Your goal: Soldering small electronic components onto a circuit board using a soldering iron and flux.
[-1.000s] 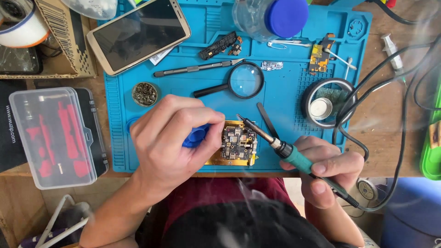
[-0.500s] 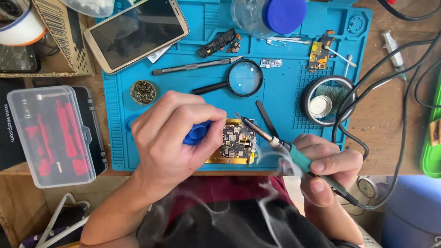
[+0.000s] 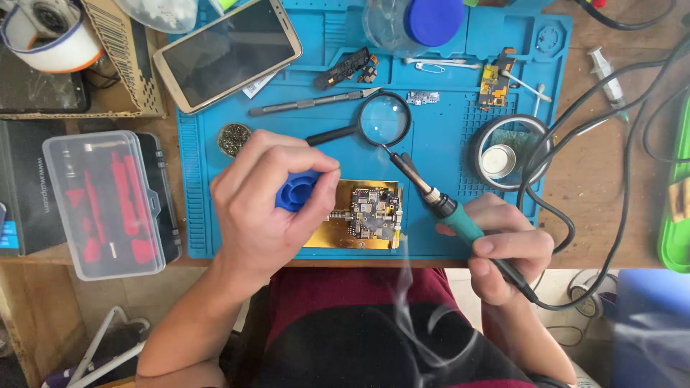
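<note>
My left hand (image 3: 262,205) is curled around a small blue round spool (image 3: 293,192), resting at the left edge of a small circuit board (image 3: 374,213). The board is clamped on a gold-coloured plate (image 3: 334,236) on the blue work mat (image 3: 445,165). My right hand (image 3: 507,251) grips a soldering iron (image 3: 460,221) by its teal handle. The iron's dark tip points up and left, above the board's right side and just below a magnifying glass (image 3: 384,118). Thin smoke (image 3: 402,287) drifts in front of my lap.
On the mat lie a smartphone (image 3: 230,54), a craft knife (image 3: 316,104), a blue-lidded jar (image 3: 428,21), small board parts (image 3: 492,82) and a tape roll around a tin (image 3: 512,152). A clear case of red tools (image 3: 108,205) stands at the left. Black cables (image 3: 611,144) loop at the right.
The iron's tip has lifted away from the board toward the magnifying glass. Smoke has thinned and drifted down. My left hand stays on the blue spool.
</note>
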